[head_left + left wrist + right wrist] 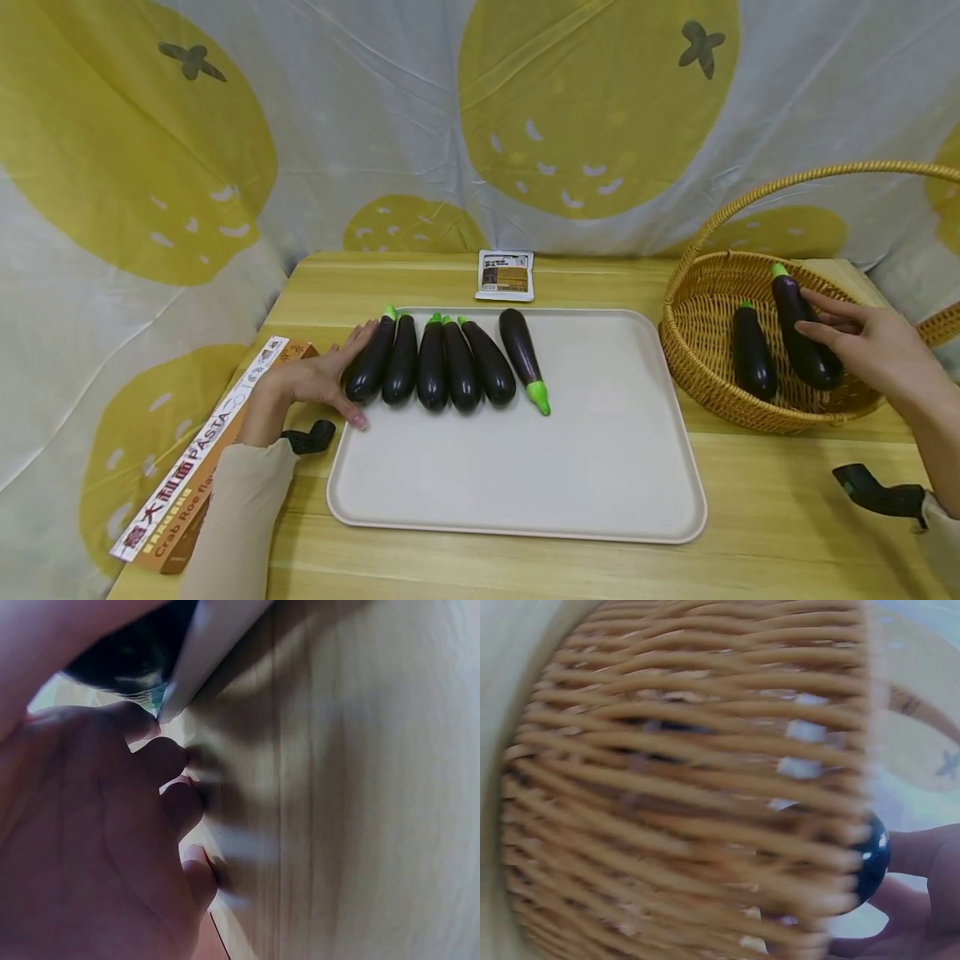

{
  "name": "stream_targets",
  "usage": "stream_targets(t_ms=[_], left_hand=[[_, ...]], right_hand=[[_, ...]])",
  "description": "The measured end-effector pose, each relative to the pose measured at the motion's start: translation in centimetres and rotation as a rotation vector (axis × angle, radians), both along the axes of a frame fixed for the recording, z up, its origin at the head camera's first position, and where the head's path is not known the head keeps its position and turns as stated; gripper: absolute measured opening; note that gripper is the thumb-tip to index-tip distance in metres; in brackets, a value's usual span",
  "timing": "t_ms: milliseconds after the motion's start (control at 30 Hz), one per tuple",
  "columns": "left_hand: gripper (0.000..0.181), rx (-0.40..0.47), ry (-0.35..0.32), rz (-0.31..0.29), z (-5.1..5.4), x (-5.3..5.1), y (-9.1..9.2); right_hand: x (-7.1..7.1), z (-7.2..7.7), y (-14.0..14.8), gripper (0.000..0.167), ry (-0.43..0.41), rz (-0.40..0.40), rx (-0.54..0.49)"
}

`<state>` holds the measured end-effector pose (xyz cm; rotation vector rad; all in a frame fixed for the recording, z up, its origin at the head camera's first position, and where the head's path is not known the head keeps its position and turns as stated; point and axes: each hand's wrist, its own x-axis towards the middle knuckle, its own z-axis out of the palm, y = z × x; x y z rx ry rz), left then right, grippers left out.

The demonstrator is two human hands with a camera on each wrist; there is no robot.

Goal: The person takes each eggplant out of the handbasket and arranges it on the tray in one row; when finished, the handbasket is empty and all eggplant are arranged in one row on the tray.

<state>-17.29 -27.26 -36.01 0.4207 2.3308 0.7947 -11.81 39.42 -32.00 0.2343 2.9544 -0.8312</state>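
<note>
My right hand (873, 342) holds a dark purple eggplant (798, 333) between thumb and fingers, inside the wicker basket (693, 362). Beside it in the basket lies another eggplant (753, 354). In the right wrist view, the woven wall (690, 772) hides most of the held eggplant (871, 862). My left hand (322, 379) rests at the tray's left edge, fingers spread beside the leftmost eggplant (371, 362); the left wrist view shows fingertips (201, 877) on the table. Several eggplants (432, 367) stand in a row, green stems away from me. One eggplant (522, 350) lies apart, its stem towards me.
The eggplants lie along the far side of a white tray (517, 475) on a wooden table (750, 500). A pasta box (187, 475) lies left of it, a small packet (506, 276) behind. The basket's tall handle (810, 172) arches over its opening. A lemon-patterned cloth (390, 125) hangs behind.
</note>
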Motion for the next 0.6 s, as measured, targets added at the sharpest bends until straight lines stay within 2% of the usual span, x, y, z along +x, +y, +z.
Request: stream_targets(t_ms=[233, 600], left_hand=[[0.153, 0.012, -0.003, -0.005, 0.1, 0.1, 0.1], [0.153, 0.010, -0.005, -0.007, 0.2, 0.1, 0.2]], right_hand=[[1.2, 1.7, -0.7, 0.064, 0.002, 0.053, -0.085], [2.8, 2.2, -2.0, 0.055, -0.043, 0.218, -0.187]])
